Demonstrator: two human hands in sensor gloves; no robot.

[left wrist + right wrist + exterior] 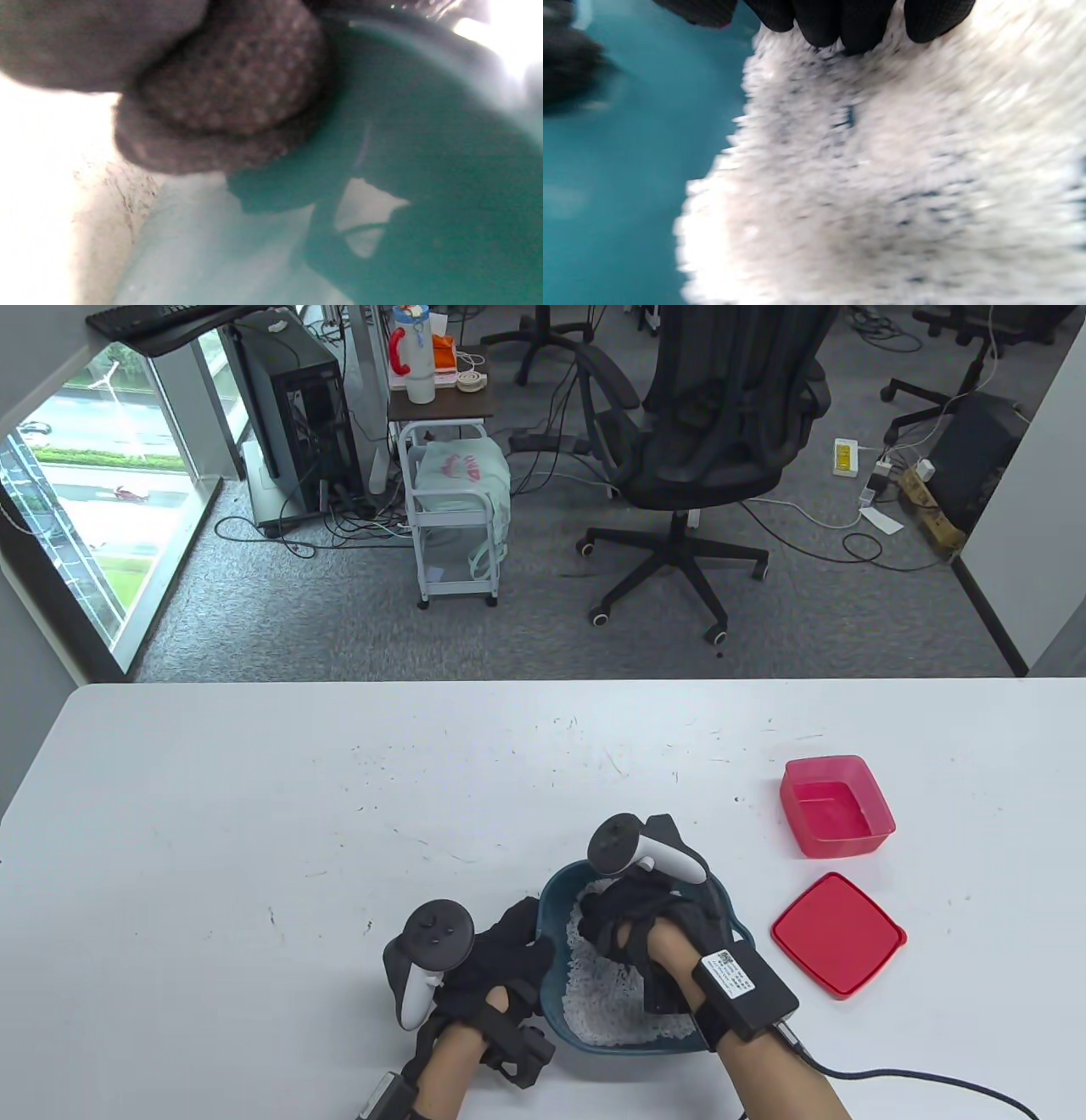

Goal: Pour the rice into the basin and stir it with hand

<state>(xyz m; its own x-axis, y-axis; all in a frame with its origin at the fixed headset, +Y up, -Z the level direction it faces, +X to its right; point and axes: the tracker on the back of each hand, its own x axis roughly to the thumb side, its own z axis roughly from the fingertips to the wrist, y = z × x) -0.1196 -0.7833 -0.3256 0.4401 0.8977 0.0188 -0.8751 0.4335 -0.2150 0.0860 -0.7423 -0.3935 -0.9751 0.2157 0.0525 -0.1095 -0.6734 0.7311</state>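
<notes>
— Well, starting from the table view: where does everything sit?

— Teal basin [721, 899] near the table's front edge, white rice [594, 984] already heaped inside. Right hand [632, 929] down in the basin, on the grains; fingers hidden under palm and tracker, so cannot tell from here how they lie. Left hand [501, 954] against the basin's left rim, apparently steadying it. Off to the right, well apart, an empty red container [836, 806] and its red lid [838, 935] lying flat beside it.

— And the left wrist view?

— Blurred and very close. Gloved fingers [229, 84] pressed against the basin's outer wall [445, 148], curled to it. Reads as a bracing grip on the rim, not a lift.

— Right wrist view, then?

— Dark fingertips [848, 25] hanging in from the top edge, touching the rice [882, 169]; nothing pinched, fingers loosely bent and bunched. Bare teal floor [628, 169] to the left of the heap. Heavy blur over the grains.

— Handling, judging by all that?

— Loose, dry, light grains: no hold to take, only raking and pushing with spread fingers. Likely to slide easily over smooth plastic and climb the wall if swept hard, so shallow strokes, kept away from the rim. Basin probably light and prone to skating on the tabletop, hence worth holding at the near left rim. Pouring looks done; stirring looks like the step in hand.
</notes>
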